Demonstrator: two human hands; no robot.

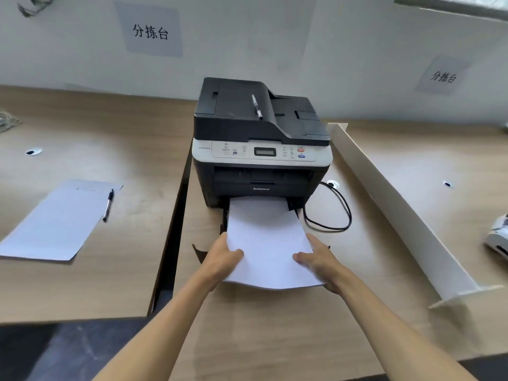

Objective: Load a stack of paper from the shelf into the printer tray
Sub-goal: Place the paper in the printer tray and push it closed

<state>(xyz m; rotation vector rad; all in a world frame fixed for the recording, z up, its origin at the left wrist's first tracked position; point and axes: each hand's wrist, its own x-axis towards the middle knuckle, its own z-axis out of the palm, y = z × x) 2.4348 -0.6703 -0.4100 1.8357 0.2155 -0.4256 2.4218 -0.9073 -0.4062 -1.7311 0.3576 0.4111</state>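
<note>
Before the printer (pixel 261 138), the paper stack (pixel 268 243), lengthwise toward its tray (pixel 224 218), is clamped at both side edges by left hand (pixel 222 257) and right hand (pixel 320 259) fingers.

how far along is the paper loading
Done: the white paper stack is at the black and grey printer, its far end in the pulled-out black tray. In hand: left hand and right hand grip its sides. Left: seating it, closing the tray.

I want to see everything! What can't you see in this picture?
Head view only:
- Printer tray: mostly covered by the paper stack.
- Both palms: left hand and right hand show only their backs.
- Printer button labels: too small.
- White device: cut off by the right edge.
</note>
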